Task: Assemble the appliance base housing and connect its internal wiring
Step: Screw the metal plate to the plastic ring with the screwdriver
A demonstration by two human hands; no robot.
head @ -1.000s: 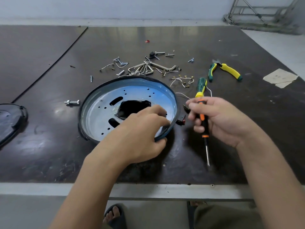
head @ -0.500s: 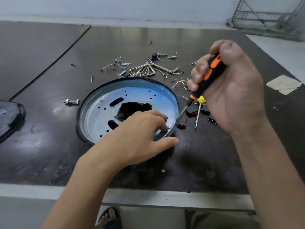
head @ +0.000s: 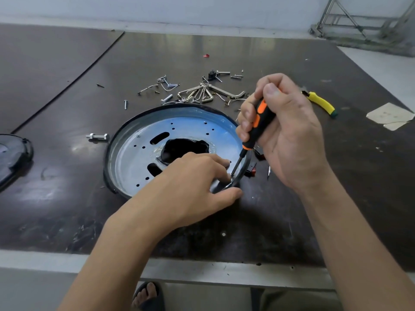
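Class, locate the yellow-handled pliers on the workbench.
Head view, right side: the yellow-handled pliers lie just beyond the right hand, left of the paper scrap.

We see bare forearms running to the left hand and right hand; below the counter, toes in a dark open sandal and olive-grey trousers.

One head-worn camera is looking forward and steeply down across the table from over its near edge, facing the far wall. It is sitting close: the left hand on the base housing and the right hand round the screwdriver are filling mid-frame, forearms entering from the bottom edge of the frame.
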